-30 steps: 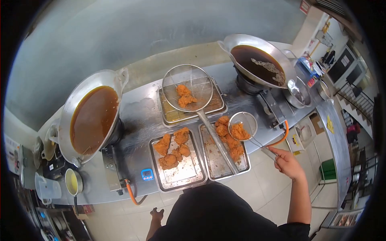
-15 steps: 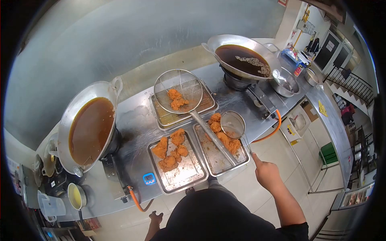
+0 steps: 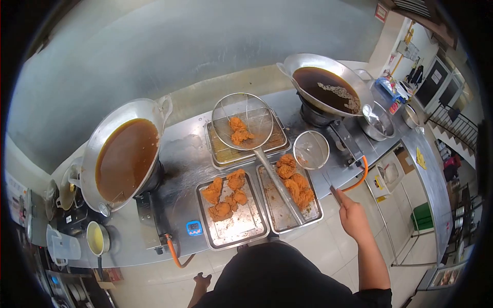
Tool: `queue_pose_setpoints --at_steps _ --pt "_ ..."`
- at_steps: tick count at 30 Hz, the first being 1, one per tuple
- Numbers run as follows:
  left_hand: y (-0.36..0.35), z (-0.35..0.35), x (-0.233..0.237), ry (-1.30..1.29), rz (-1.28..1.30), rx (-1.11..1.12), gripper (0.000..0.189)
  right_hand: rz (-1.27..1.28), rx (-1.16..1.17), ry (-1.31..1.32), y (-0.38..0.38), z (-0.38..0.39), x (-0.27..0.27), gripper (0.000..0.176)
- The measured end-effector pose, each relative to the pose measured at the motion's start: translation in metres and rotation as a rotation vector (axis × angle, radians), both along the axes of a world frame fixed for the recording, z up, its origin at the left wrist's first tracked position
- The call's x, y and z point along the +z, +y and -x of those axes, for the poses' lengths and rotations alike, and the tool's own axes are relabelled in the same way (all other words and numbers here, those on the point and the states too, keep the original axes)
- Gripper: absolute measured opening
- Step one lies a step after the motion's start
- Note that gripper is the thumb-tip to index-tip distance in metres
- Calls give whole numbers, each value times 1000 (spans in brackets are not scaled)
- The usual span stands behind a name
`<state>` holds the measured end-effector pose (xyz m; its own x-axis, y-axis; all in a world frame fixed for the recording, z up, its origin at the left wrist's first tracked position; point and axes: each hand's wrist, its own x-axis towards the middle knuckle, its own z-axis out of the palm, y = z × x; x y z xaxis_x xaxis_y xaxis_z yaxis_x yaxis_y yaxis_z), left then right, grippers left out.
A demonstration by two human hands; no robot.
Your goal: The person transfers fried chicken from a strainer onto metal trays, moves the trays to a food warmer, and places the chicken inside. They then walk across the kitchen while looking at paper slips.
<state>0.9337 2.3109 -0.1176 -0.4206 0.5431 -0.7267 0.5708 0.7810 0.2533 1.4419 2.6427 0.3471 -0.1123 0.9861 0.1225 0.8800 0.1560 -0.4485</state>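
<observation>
My right hand (image 3: 353, 220) is closed around the handle of a small mesh strainer (image 3: 311, 150). The strainer's bowl hangs just right of the right tray (image 3: 273, 215), near several pieces of fried chicken (image 3: 298, 190). A large strainer (image 3: 259, 115) rests over a wire-racked tray (image 3: 218, 156), with fried chicken (image 3: 240, 131) in its bowl and its long handle lying across the right tray. More fried chicken (image 3: 221, 211) sits in the left tray (image 3: 241, 226). Low beside my body, away from the counter, my left hand (image 3: 203, 280) holds nothing, its fingers slightly apart.
Two woks of dark oil, a left wok (image 3: 90, 159) and a right wok (image 3: 354, 77), stand on burners with orange hoses. A blue timer (image 3: 194, 228) lies by the left tray. A yellow-filled saucepan (image 3: 97, 238), clear jug (image 3: 64, 246) and steel bowl (image 3: 377, 123) are farther out.
The small strainer has moved from above the chicken in the right tray to the tray's right side, with my right hand. The whole view has shifted slightly.
</observation>
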Motion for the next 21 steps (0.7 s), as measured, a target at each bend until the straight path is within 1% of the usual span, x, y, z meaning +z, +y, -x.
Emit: queue_pose_setpoints --at_steps 3,4,6,8,9,12,13,14,15,16,17,20,21 --pt "15 -22 34 -17 -59 191 82 -111 101 111 36 8 -1 49" --pt "16 -25 37 -6 -86 176 82 -83 96 97 51 14 0 48" --pt "13 -29 17 19 -130 159 80 -19 98 65 84 29 -1 45" --pt "0 -24 -22 52 -155 63 80 -61 142 9 123 46 -9 46" --pt "-8 -26 -30 68 -171 13 80 -89 162 -19 143 55 -14 47" --pt "-18 -38 -28 60 -164 79 81 -128 199 -147 196 83 -40 44" --pt "-21 -45 -20 50 -147 181 83 -98 231 -198 210 93 -50 44" --pt "-24 -58 -2 40 -127 275 83 -67 262 -250 222 104 -60 43" --pt "-23 -72 23 31 -106 367 83 -36 291 -301 230 114 -69 42" --pt "-22 -79 37 22 -86 458 83 -4 296 -272 233 124 -76 41" --pt "-46 -76 -2 31 -72 365 83 26 301 -243 232 133 -83 40" --pt "-68 -93 -2 49 49 173 82 156 316 -125 220 162 -93 37" --pt "-72 -105 -3 63 43 355 78 211 314 -81 215 167 -96 36"
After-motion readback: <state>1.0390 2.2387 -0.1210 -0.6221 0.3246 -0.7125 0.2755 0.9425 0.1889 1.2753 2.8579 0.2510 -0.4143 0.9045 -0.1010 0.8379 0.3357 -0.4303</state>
